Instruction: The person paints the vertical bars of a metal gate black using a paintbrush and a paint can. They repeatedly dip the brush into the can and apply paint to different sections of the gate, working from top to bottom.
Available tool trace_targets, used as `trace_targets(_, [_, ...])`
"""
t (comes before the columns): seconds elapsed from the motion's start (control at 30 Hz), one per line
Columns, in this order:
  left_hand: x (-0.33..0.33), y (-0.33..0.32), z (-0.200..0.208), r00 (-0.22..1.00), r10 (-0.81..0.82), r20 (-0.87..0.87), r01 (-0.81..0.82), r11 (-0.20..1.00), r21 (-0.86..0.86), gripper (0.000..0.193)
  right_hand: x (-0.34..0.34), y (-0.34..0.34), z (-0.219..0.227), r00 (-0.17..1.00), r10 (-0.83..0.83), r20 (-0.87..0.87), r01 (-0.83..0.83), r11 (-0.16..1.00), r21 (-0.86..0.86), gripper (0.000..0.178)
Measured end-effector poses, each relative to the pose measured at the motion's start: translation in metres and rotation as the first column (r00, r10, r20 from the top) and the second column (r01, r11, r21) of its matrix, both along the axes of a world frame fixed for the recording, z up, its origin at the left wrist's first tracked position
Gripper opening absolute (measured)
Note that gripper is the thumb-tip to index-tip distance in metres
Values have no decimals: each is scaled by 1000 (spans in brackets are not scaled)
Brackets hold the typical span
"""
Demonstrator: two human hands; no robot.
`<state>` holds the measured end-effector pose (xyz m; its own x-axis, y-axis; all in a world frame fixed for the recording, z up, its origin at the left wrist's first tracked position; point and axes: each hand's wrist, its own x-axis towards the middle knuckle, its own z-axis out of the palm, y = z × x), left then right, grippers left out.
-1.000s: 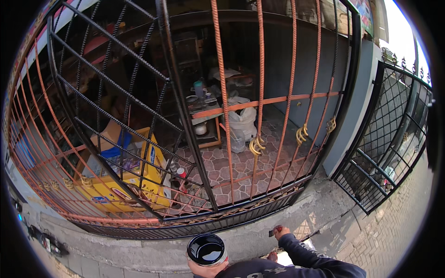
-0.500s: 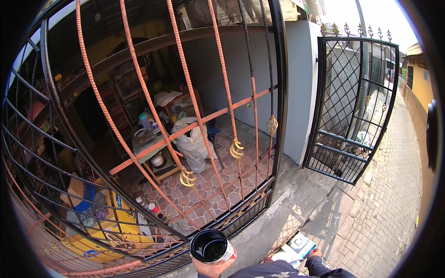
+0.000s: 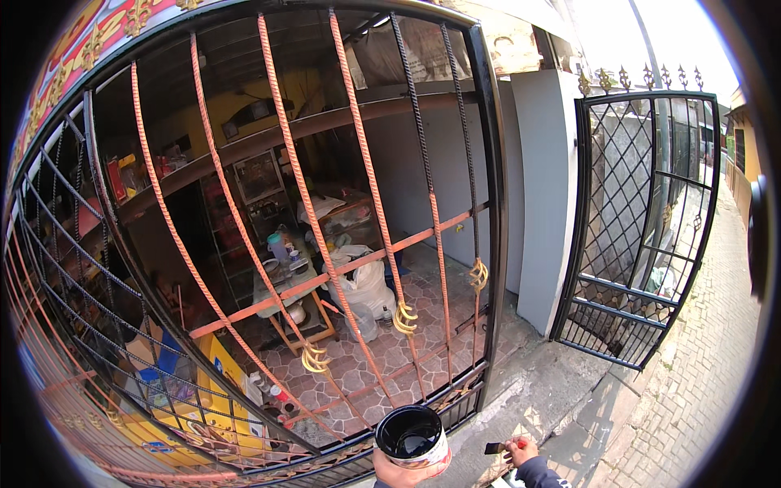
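My left hand (image 3: 399,473) is wrapped round an open can of black paint (image 3: 410,433) at the bottom middle, just in front of the gate's lower rail. The can's inside is glossy black. To the right of it, my right hand (image 3: 525,452) is closed on a paintbrush (image 3: 495,448) with dark bristles and a bit of red showing at the fingers. The bristles point left, toward the can, apart from it. Ahead stands a metal gate (image 3: 494,187) with a black frame. Several twisted bars (image 3: 294,171) are reddish, while two at the right are black in their upper part.
A smaller black gate (image 3: 630,232) stands beyond a grey wall (image 3: 543,187). Brick paving (image 3: 691,382) runs along the right. Behind the bars are a low table (image 3: 281,301), a white sack (image 3: 366,289) and a stone-patterned floor (image 3: 366,366). Yellow cartons (image 3: 220,374) lie at lower left.
My view has tilted up and shifted. The can in my left hand now sits further right in view. My right hand has come up from beside the papers on the ground, with the paintbrush now visible.
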<state>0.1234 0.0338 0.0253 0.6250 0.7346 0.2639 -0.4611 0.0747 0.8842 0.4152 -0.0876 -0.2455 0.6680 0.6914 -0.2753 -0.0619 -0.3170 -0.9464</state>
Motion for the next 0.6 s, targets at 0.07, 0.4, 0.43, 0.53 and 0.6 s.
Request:
trace_targets(0.07, [4,-3,0,1000,-8,18,7,1000,12,85,10,-3,-8,996,47,-75,-48,999,-5,17])
trace_targets(0.4, [-34,13,-19,977,-149,153,138,987,80,66,-53,-25,-103,856,-149,-495,134,989,-67,31])
trace_targets(0.43, [-40,16,-27,989,-117,96,97,977,187,57,-55,-33,-102,863,-176,-474,187,982,-23,32])
trace_targets(0.53, [-43,33,-48,994,-106,38,90,953,288,57,-67,-29,-91,873,-115,-474,85,993,-86,34])
trace_targets(0.6, [-33,33,-58,874,-178,452,370,847,-382,75,-68,-23,-76,837,-139,-529,98,990,-106,31])
